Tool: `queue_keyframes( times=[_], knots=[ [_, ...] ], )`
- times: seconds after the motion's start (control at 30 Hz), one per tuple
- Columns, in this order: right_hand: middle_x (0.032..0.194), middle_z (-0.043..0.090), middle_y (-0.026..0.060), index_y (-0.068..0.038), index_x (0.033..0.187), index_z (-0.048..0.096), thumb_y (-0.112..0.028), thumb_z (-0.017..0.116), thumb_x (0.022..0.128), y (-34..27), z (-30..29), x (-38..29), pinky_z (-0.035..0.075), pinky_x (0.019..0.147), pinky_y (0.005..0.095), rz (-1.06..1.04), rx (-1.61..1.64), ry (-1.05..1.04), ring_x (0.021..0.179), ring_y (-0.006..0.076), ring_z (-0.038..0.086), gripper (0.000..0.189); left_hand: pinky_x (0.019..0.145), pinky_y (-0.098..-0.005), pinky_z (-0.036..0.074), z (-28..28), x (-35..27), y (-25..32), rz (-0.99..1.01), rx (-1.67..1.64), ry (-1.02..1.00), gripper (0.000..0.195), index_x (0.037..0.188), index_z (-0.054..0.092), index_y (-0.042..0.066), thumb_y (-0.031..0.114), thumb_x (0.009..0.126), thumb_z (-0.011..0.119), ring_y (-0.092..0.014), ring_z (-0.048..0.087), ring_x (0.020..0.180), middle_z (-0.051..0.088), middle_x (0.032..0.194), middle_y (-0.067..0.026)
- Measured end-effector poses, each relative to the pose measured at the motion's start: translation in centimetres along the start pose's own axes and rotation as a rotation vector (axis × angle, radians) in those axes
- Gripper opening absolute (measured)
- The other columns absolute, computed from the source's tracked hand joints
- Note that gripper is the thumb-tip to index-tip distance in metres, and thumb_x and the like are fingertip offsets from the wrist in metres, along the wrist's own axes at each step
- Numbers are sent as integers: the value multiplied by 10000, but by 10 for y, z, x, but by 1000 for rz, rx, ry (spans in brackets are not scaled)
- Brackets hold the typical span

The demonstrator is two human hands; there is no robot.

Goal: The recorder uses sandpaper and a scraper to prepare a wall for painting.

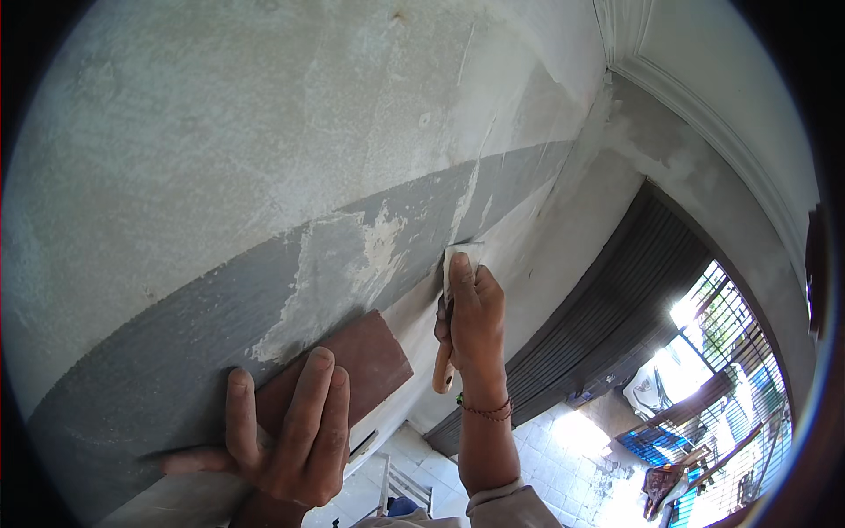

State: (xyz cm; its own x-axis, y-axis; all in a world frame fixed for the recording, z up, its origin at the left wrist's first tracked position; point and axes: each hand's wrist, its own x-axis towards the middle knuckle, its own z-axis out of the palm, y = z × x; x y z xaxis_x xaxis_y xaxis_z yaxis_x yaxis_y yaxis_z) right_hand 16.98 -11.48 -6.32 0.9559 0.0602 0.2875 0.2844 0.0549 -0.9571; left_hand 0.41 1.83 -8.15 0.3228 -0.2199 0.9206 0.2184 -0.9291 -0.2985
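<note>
My left hand [290, 435] holds a flat reddish-brown rectangular sheet [373, 369] near the wall [231, 165], two fingers lying over its face. Whether it is sandpaper or a thin board, I cannot tell. Up and to the right, my right hand [472, 310] grips a putty knife by its wooden handle [442, 369], thumb pressed on the pale blade [472, 249]. The blade's edge is at the wall, by the lower border of a dark grey painted band [178, 343]. Pale, rough patches of filler [383, 244] and thin streaks mark that band.
White ceiling moulding [667, 79] runs along the top right. Beyond the wall corner is a dark ribbed folding door [594, 297], beside a bright barred opening [719, 317]. Below are a tiled floor [554, 449] and part of a frame or ladder [409, 488].
</note>
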Motion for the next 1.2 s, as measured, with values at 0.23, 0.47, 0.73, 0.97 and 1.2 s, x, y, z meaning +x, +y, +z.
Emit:
queue_keyframes(
  times=[0.23,0.47,0.73,0.97,1.2],
  knots=[
    [497,438,9,-55,723,450,-369,500,950,-12,8,-7,323,332,215,-31,7,44,363,75,397,390,1007,-652,-203,-7,-1,-1,4,32,-44,259,1023,659,72,168,875,470,-485,339,1285,656,1128,-54],
    [498,436,6,-56,724,445,-345,506,952,3,-3,0,317,315,223,-29,5,17,359,66,396,373,1002,-662,-197,4,-3,3,-13,19,15,257,1024,658,70,159,870,472,-484,349,1279,656,1128,-54],
    [497,428,-4,-62,703,426,-357,506,953,-1,7,-6,314,313,218,-14,20,32,355,65,390,394,1003,-669,-184,-4,-2,0,-9,58,-7,245,1039,651,75,144,874,484,-488,351,1275,651,1139,-51],
    [498,426,-3,-59,705,428,-329,509,954,-11,9,-3,314,317,215,-41,42,32,359,66,395,376,1009,-671,-168,-10,1,5,-58,112,-133,260,1057,648,78,117,859,484,-488,363,1267,651,1139,-46],
    [495,433,3,-48,700,427,-352,528,942,-5,6,-5,324,323,227,-43,30,67,360,75,403,401,1017,-664,-165,0,2,3,-23,67,-7,268,1017,671,68,90,833,479,-486,367,1266,659,1122,-43]
  ],
)
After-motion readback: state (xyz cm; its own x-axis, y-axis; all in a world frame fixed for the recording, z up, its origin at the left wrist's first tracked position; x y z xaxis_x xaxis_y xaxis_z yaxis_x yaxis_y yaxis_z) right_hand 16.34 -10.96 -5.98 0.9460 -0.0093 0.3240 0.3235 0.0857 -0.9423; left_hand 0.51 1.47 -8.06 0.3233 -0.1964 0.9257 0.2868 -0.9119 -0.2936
